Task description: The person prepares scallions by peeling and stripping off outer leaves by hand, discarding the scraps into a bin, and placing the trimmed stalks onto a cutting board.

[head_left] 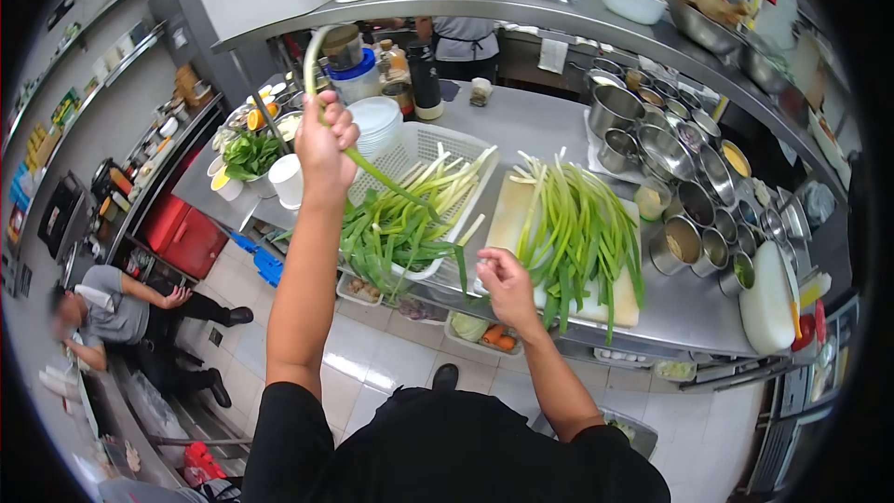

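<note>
Over the near edge of the steel counter (521, 116), the worker's left hand (326, 142) is up high with its fingers wrapped firmly round one long green onion (311, 63). From where I stand, the pale end curves up above the fist, while the green part comes out below the fingers and slants down to the right across the white basket (399, 151). More onions (391, 221) lie heaped in that basket, well below the left fingers, pale ends towards the far right corner and leaves hanging over the near rim.

The right hand (510, 291) is lower, between the basket and the cutting board (512, 214). Its fingers are half curled, the thumb close to the forefinger; I can't tell whether anything small is pinched there. A drooping green leaf tip hangs just beside those fingertips, on the basket side.

Just beyond the right hand, a thick bunch of onions (577, 233) is spread over the board, leaves trailing past its near edge. Steel pots (615, 108) crowd the counter further right, and a seated co-worker (121, 307) is off to the left.
</note>
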Demonstrator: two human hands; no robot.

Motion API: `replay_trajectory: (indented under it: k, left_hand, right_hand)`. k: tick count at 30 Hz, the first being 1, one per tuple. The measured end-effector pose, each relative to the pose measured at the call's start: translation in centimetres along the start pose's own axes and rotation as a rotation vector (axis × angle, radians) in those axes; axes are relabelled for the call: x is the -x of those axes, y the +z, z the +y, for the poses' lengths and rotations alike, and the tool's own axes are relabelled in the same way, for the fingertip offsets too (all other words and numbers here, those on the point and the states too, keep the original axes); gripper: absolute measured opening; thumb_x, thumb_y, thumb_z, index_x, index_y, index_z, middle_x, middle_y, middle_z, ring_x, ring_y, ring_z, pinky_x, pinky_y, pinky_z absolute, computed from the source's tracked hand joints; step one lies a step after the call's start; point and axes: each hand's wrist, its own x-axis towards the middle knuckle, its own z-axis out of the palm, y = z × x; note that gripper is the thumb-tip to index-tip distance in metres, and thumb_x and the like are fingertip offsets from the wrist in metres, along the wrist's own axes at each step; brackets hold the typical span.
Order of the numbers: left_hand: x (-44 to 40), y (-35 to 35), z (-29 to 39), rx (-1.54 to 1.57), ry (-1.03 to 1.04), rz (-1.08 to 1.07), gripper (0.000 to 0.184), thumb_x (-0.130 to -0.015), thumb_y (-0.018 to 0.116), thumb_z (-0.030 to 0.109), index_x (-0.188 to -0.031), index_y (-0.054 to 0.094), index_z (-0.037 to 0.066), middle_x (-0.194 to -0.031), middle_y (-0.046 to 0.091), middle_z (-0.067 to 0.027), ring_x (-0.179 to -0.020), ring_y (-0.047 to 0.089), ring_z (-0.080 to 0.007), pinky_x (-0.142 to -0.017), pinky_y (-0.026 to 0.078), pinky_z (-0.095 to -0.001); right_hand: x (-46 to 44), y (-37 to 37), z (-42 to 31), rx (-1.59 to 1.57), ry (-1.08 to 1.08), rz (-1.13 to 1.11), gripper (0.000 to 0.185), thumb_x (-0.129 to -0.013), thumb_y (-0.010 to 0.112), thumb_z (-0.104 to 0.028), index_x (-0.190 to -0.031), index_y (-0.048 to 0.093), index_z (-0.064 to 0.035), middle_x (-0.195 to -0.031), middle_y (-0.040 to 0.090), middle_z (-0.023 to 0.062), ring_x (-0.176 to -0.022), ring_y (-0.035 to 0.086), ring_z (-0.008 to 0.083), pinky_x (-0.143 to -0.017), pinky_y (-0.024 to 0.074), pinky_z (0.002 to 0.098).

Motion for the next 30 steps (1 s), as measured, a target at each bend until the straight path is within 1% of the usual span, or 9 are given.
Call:
replay_trajectory:
  k: [5, 7, 9, 11, 12, 19, 22, 27, 30]
  left_hand:
    - [0.7, -0.4, 0.2, 0.401, -0.241, -0.073, 0.029, -0.1, 0.037, 0.029, -0.087, 0.05, 0.005, -0.061, 0.036, 0.0031, -0.049, 0.033, -0.0061, -0.037, 0.026, -0.0196]
    - [1.1, -0.1, 0.0, 0.441, -0.272, -0.062, 0.031, -0.1, 0.036, 0.029, -0.087, 0.05, 0.004, -0.061, 0.037, 0.0023, -0.049, 0.033, -0.0067, -0.037, 0.027, -0.0196]
    - [1.7, 0.4, -0.3, 0.464, -0.273, -0.072, 0.031, -0.1, 0.036, 0.029, -0.087, 0.049, 0.004, -0.061, 0.036, 0.0019, -0.049, 0.033, -0.0069, -0.036, 0.027, -0.0194]
    - [1.8, 0.1, -0.6, 0.47, -0.261, -0.099, 0.029, -0.1, 0.037, 0.027, -0.088, 0.048, 0.003, -0.062, 0.037, 0.0012, -0.051, 0.033, -0.0073, -0.037, 0.027, -0.0198]
    - [1.9, -0.1, -0.6, 0.469, -0.241, -0.127, 0.026, -0.099, 0.039, 0.025, -0.089, 0.047, 0.002, -0.063, 0.037, 0.0006, -0.052, 0.033, -0.0077, -0.038, 0.027, -0.0203]
    - [4.1, -0.7, -0.3, 0.461, -0.171, -0.176, 0.028, -0.1, 0.036, 0.026, -0.09, 0.047, 0.002, -0.063, 0.035, 0.0009, -0.051, 0.031, -0.007, -0.037, 0.025, -0.0199]
    - [5.9, 0.0, -1.3, 0.398, -0.146, -0.141, 0.028, -0.101, 0.035, 0.027, -0.09, 0.047, 0.004, -0.063, 0.034, 0.0018, -0.05, 0.03, -0.0059, -0.037, 0.025, -0.0195]
    - [9.2, 2.6, -6.1, 0.25, -0.102, -0.175, 0.028, -0.101, 0.035, 0.031, -0.089, 0.045, 0.008, -0.063, 0.032, 0.0044, -0.049, 0.027, -0.0029, -0.036, 0.022, -0.0175]
    - [11.3, 5.0, -9.4, 0.104, -0.212, -0.095, 0.03, -0.101, 0.036, 0.033, -0.086, 0.046, 0.009, -0.063, 0.034, 0.0052, -0.049, 0.028, -0.0026, -0.036, 0.022, -0.0171]
  right_hand:
    - [-0.7, 0.0, -4.6, 0.139, -0.109, 0.099, 0.028, -0.091, 0.055, -0.013, -0.117, 0.055, -0.0032, -0.101, 0.057, 0.0054, -0.091, 0.054, 0.0133, -0.075, 0.0449, 0.0252]
    - [-1.7, -0.4, -5.4, 0.421, -0.458, 0.057, 0.03, -0.093, 0.05, -0.017, -0.12, 0.054, -0.0037, -0.115, 0.057, 0.0076, -0.099, 0.055, 0.0155, -0.084, 0.043, 0.0269]
    - [-1.7, -0.5, -5.1, 0.434, -0.503, 0.005, 0.036, -0.095, 0.051, -0.021, -0.125, 0.051, -0.0026, -0.113, 0.059, 0.0031, -0.1, 0.053, 0.0131, -0.089, 0.0401, 0.0268]
    - [-1.1, -0.6, -5.3, -0.034, 0.104, -0.331, 0.033, -0.095, 0.051, -0.022, -0.12, 0.055, -0.0016, -0.101, 0.062, 0.0036, -0.095, 0.054, 0.0118, -0.088, 0.0406, 0.0257]
    - [-0.8, -1.0, -5.8, 0.08, 0.063, -0.4, 0.03, -0.095, 0.051, -0.022, -0.113, 0.059, -0.0004, -0.089, 0.062, 0.0032, -0.087, 0.054, 0.0101, -0.082, 0.0422, 0.024]
    - [3.6, -3.9, -3.0, 0.226, 0.142, -0.315, 0.024, -0.095, 0.05, -0.02, -0.102, 0.061, 0.0002, -0.082, 0.059, 0.0012, -0.079, 0.054, 0.0102, -0.074, 0.0442, 0.0249]
    - [5.0, -4.8, -0.8, 0.014, 0.189, -0.138, 0.022, -0.094, 0.049, -0.017, -0.094, 0.06, 0.0021, -0.081, 0.058, 0.0019, -0.073, 0.053, 0.0102, -0.07, 0.0439, 0.0243]
    - [7.7, -5.7, 1.5, -0.375, 0.084, 0.433, 0.015, -0.09, 0.048, -0.009, -0.088, 0.057, 0.0013, -0.078, 0.057, 0.0027, -0.067, 0.05, 0.0089, -0.064, 0.042, 0.0227]
    - [10.6, -8.8, 1.9, -0.305, 0.093, 0.658, 0.015, -0.09, 0.047, -0.011, -0.09, 0.057, 0.0001, -0.078, 0.056, 0.0027, -0.067, 0.05, 0.0098, -0.063, 0.0427, 0.024]
